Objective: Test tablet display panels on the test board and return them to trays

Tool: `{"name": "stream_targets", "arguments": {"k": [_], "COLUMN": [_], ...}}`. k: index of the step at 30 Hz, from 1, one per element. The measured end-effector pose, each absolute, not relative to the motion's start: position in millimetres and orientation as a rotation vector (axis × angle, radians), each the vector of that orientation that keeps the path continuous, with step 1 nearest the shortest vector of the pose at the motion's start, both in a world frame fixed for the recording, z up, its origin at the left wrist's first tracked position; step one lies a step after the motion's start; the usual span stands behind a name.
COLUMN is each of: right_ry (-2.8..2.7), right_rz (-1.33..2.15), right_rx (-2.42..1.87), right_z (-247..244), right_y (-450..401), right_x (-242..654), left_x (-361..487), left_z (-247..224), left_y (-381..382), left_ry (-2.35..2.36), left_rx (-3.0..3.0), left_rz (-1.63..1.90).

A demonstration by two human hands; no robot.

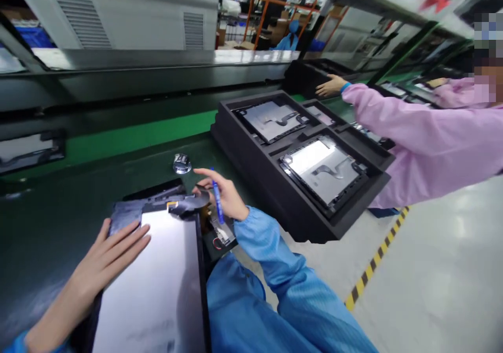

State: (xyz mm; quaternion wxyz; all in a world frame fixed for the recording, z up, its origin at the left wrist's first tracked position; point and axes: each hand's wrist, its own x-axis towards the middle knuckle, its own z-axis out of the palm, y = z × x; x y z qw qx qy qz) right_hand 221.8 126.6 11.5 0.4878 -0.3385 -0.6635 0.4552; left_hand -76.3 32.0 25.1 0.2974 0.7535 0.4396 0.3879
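A flat display panel (153, 285) with a silvery back and dark edges lies on the dark green bench in front of me. Across its upper left part rests my left hand (104, 261), fingers stretched out flat. My right hand (230, 198) is at the panel's upper right corner, a blue pen (217, 198) held between its fingers. Its fingertips also grip the free end of a black flat cable (192, 204), which bends up from the panel's top edge. Just beyond the right fingers sits a small round shiny metal container (181, 163).
Right of the panel stands a black foam tray (251, 154) holding several similar panels. A co-worker in a pink sleeve (416, 133) reaches over the tray's far side. Another panel (29, 151) lies at far left. A small part with wires (222, 235) sits under my right wrist.
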Motion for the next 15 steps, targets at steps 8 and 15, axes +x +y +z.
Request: {"name": "stream_targets", "arguments": {"k": [8, 15], "right_ry": [-1.342, -1.485], "right_rz": [1.527, 1.321], "right_rx": [-0.791, -0.91], "right_z": [21.4, 18.9], "right_y": [113.3, 93.4], "right_x": [233.1, 229.6], "left_x": [-103.1, -107.0], "left_z": [-6.3, 1.5], "left_y": [54.9, 55.4], "left_ry": [1.22, 1.422], "left_rx": [2.413, 2.603], "left_rz": [0.752, 0.452]}}
